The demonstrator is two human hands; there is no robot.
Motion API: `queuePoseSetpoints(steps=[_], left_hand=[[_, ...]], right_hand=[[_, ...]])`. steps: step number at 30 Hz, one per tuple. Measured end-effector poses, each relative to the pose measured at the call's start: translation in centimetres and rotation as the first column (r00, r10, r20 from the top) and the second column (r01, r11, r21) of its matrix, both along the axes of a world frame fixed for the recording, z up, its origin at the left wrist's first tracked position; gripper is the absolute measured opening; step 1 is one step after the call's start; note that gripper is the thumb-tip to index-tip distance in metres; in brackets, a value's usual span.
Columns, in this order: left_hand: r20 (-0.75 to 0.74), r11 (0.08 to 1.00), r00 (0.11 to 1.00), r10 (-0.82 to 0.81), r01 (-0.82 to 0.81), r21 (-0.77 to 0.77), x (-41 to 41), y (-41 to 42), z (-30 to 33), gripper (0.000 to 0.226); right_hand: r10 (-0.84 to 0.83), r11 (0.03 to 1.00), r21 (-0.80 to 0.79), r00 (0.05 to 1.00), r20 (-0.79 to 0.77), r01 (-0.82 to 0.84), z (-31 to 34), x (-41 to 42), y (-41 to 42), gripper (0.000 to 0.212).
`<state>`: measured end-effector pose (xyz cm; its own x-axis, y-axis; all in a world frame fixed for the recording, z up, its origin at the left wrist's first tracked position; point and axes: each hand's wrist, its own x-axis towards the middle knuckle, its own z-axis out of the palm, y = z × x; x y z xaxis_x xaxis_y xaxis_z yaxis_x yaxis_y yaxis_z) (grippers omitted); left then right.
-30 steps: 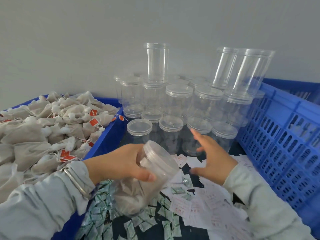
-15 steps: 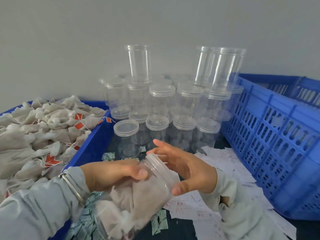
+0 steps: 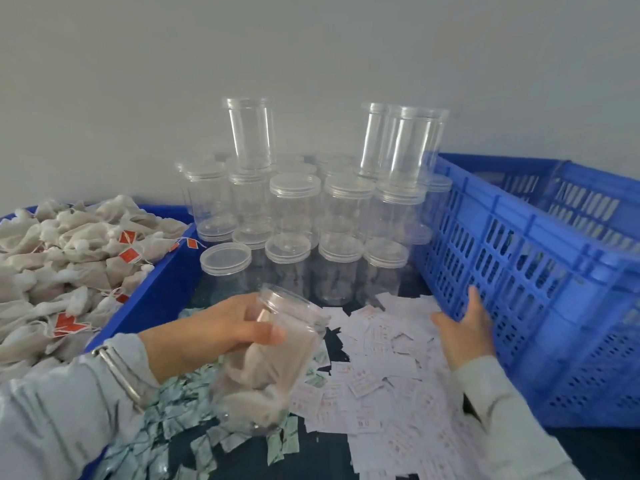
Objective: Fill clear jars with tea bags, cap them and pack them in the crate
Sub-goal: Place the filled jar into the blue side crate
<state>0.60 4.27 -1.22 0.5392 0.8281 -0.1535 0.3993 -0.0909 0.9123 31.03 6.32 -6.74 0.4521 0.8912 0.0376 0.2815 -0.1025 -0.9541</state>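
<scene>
While the left hand [image 3: 207, 336] grips the filled, uncapped jar [image 3: 266, 362] tilted mouth-up toward the crate [image 3: 540, 271], the open right hand [image 3: 464, 329] rests beside the crate wall, lids further back.

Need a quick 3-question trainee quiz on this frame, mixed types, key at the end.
1. True or false: the filled jar in the left hand has its lid on.
2. Which is the right hand touching? A) the blue crate B) the tea bags C) the stacked empty jars
3. Fill in: the white paper slips lie between the jars and the ____.

Key: 1 false, its mouth is open. 2 A, fingers against the crate's side wall. 3 person.
</scene>
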Motion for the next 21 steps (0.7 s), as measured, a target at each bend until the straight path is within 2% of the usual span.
queuePoseSetpoints(steps=[1, 2, 4, 5, 6, 9, 11, 13, 14, 15, 17, 19, 21], left_hand=[[0.018, 1.0, 1.0, 0.021, -0.022, 0.02, 1.4, -0.3, 0.3, 0.075], [0.035, 0.997, 0.998, 0.057, -0.059, 0.044, 3.0, -0.5, 0.5, 0.071], [0.089, 0.993, 0.993, 0.074, -0.081, 0.084, 6.4, -1.1, 0.8, 0.065], [0.129, 0.99, 0.99, 0.055, -0.071, 0.122, 8.0, -1.3, 1.1, 0.064], [0.175, 0.985, 0.984, 0.037, -0.066, 0.162, 9.4, -1.4, 1.3, 0.065], [0.282, 0.966, 0.958, -0.047, -0.028, 0.258, 12.8, -1.6, 3.0, 0.074], [0.308, 0.941, 0.946, -0.099, -0.011, 0.338, 14.0, -1.3, 4.1, 0.089], [0.306, 0.921, 0.952, -0.028, -0.094, 0.377, 14.8, -0.9, 5.0, 0.11], [0.324, 0.915, 0.946, 0.023, -0.15, 0.375, 15.0, -0.6, 5.3, 0.112], [0.362, 0.913, 0.93, 0.064, -0.201, 0.354, 15.1, -0.3, 5.4, 0.106], [0.426, 0.922, 0.896, 0.122, -0.261, 0.285, 14.9, 0.0, 4.8, 0.076], [0.419, 0.924, 0.889, 0.186, -0.303, 0.232, 14.0, 0.2, 3.2, 0.061], [0.413, 0.915, 0.87, 0.269, -0.364, 0.173, 12.6, 0.3, 0.9, 0.045]], right_hand=[[0.101, 0.992, 0.076, 0.995, 0.026, -0.103, 0.2, -0.3, -1.0, 0.06], [0.294, 0.949, 0.122, 0.956, -0.016, -0.29, 0.6, -0.9, -2.3, 0.053], [0.649, 0.761, 0.148, 0.749, -0.133, -0.632, 2.1, -1.8, -4.6, 0.052], [0.729, 0.684, 0.149, 0.677, -0.106, -0.714, 3.1, -1.9, -5.5, 0.053], [0.751, 0.655, 0.171, 0.66, -0.036, -0.736, 4.4, -1.6, -6.2, 0.047], [0.625, 0.712, 0.282, 0.763, 0.164, -0.643, 8.3, 0.5, -7.5, 0.024], [0.558, 0.731, 0.324, 0.8, 0.222, -0.6, 10.9, 2.2, -8.3, 0.027], [0.499, 0.727, 0.419, 0.838, 0.222, -0.544, 13.8, 3.9, -8.9, 0.039], [0.484, 0.72, 0.475, 0.857, 0.178, -0.506, 15.3, 5.1, -9.0, 0.042], [0.487, 0.708, 0.529, 0.866, 0.114, -0.468, 16.9, 6.4, -8.8, 0.036], [0.438, 0.713, 0.6, 0.899, 0.022, -0.362, 20.1, 9.4, -8.3, 0.023], [0.271, 0.765, 0.593, 0.961, 0.057, -0.251, 22.4, 12.1, -7.2, 0.026], [0.082, 0.843, 0.516, 0.985, 0.154, -0.151, 23.4, 14.8, -5.4, 0.029]])
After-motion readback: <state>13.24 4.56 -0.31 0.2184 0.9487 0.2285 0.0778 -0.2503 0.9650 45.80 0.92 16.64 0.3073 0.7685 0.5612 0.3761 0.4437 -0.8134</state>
